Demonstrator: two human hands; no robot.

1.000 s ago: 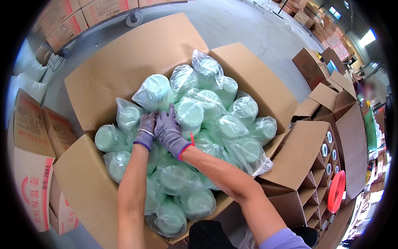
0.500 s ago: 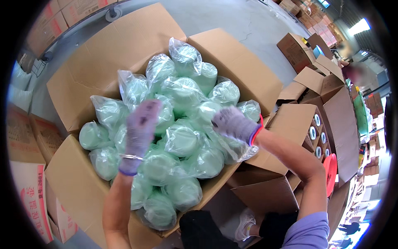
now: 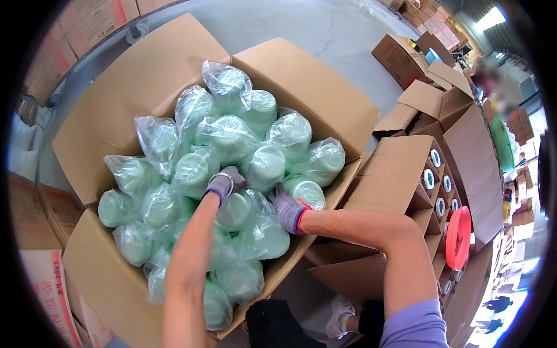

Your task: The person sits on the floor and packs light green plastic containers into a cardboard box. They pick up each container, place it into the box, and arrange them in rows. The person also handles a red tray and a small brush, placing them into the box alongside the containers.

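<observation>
In the head view, a big carton (image 3: pixel 307 81) of smooth brown cardboard holds rounded pale-green containers (image 3: pixel 266 166) in clear, crinkled bags. Near the carton's middle, the knit-gloved left hand (image 3: pixel 227 182) touches one; toward its right wall, the gloved right hand (image 3: pixel 285 210) rests among others. Fingers are partly hidden, so whether either grips cannot be told. Lower containers are covered; right of the carton, a red round piece (image 3: pixel 458 238) hides some cardboard compartments (image 3: pixel 422 220).
</observation>
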